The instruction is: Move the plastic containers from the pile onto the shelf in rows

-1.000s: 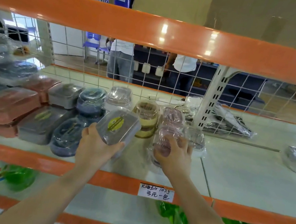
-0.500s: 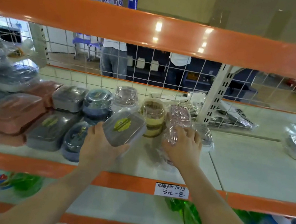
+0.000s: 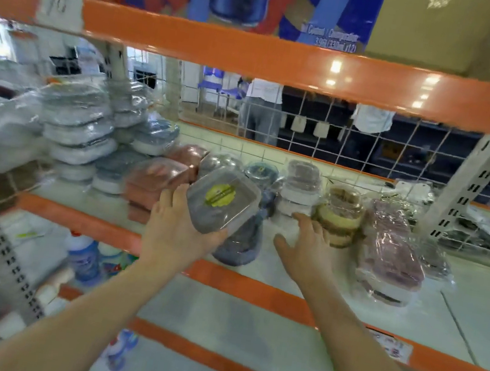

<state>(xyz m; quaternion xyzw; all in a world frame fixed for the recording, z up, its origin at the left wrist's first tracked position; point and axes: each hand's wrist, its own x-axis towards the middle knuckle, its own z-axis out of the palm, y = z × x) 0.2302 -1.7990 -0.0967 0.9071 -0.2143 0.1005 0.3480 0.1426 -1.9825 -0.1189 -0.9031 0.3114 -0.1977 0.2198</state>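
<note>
My left hand [image 3: 178,232] grips a grey lidded container [image 3: 221,204], tilted, above the shelf [image 3: 288,268] front. My right hand [image 3: 308,245] hangs loose-fingered beside the stacked tubs [image 3: 300,190].

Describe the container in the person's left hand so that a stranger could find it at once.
Look at the middle shelf of the orange rack, near its front edge. There the left hand grips a grey rectangular container with a clear lid, tilted above the rows. It alone shows a round yellow sticker and is lifted off the shelf.
</note>
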